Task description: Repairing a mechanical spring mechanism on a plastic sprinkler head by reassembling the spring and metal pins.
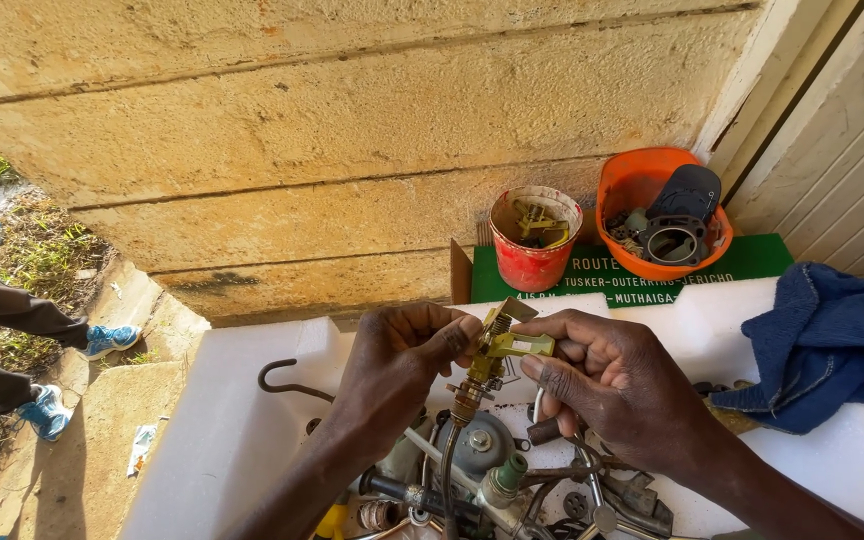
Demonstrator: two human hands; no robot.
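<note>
Head view: both hands (512, 375) pinch brass sprinkler head (490, 355).

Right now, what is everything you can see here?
sprinkler head: one, brass, held between both hands
bucket: one, red, by the wall
bowl: one, orange, holding dark parts
cloth: one, blue, right on the white surface
white surface: one, under everything
metal hook: one, dark, left
fittings pile: several, mixed, below the hands
another person's shoes: two, blue, far left
left hand: grip on sprinkler
right hand: grip on sprinkler
</note>
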